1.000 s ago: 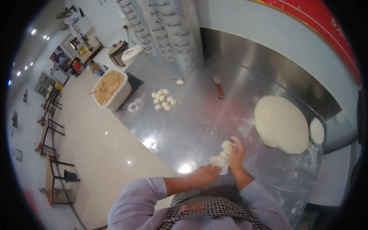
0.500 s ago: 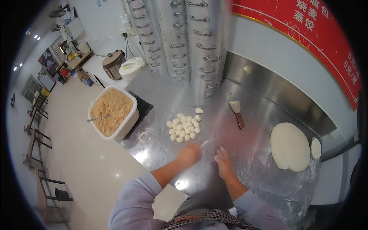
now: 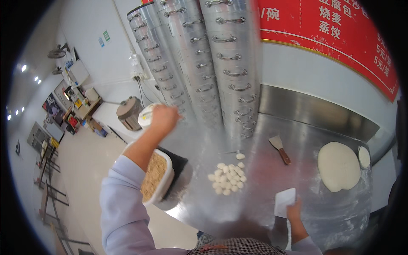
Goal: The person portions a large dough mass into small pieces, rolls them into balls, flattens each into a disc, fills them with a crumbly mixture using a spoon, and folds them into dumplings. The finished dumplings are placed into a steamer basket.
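My left hand (image 3: 165,120) is raised at the far left, fingers curled, in front of a white lidded container (image 3: 145,114); what it holds, if anything, is hidden. My right hand (image 3: 294,208) grips a flat white dough scraper (image 3: 284,201) above the near right of the steel table (image 3: 255,204). Between my hands, farther in, lies a cluster of small dough pieces (image 3: 227,177), with one piece (image 3: 240,156) apart behind it. Partly covered by my left forearm is a white tub (image 3: 169,176) of pale brown filling (image 3: 154,176).
Tall stacks of metal steamers (image 3: 233,80) rise at the back. A wooden-handled metal scraper (image 3: 280,151) lies beyond my right hand. At the right are a large dough slab (image 3: 338,166) and a smaller dough piece (image 3: 364,157). A lidded metal pot (image 3: 130,113) stands far left.
My left hand has swung from beside the dough pieces up and left to the white container. My right hand has moved right and now holds the white dough scraper. The view has shifted.
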A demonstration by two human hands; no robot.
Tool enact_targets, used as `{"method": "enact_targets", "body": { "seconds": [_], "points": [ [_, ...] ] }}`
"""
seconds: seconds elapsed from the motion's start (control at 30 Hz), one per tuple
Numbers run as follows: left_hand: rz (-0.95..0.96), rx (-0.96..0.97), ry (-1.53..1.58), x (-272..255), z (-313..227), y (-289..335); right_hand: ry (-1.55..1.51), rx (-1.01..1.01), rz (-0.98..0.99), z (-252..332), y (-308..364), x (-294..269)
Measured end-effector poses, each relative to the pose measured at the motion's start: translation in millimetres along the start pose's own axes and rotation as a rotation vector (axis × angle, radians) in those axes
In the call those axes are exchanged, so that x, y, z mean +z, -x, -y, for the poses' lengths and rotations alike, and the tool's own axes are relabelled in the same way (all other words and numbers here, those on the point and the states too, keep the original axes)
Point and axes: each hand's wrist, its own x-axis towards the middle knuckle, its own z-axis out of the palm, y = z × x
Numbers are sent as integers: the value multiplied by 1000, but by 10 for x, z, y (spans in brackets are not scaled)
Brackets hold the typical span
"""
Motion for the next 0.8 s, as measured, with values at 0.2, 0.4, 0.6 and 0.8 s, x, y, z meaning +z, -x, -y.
{"method": "enact_targets", "body": {
  "seconds": [0.2, 0.4, 0.6, 0.8],
  "points": [
    [-320, -139, 3, -304, 1883, -1386, -200, 326, -294, 585, 809, 193],
    [-542, -551, 830, -574, 2938, -2687, -203, 638, -334, 904, 1765, 118],
    [-527, -720, 1783, -649, 3347, -3368, -106, 767, -494, 262, 2704, 0],
    [-308, -642, 2000, -615, 3507, -3894, -111, 1055, -789, -341, 3783, 79]
  ]
}}
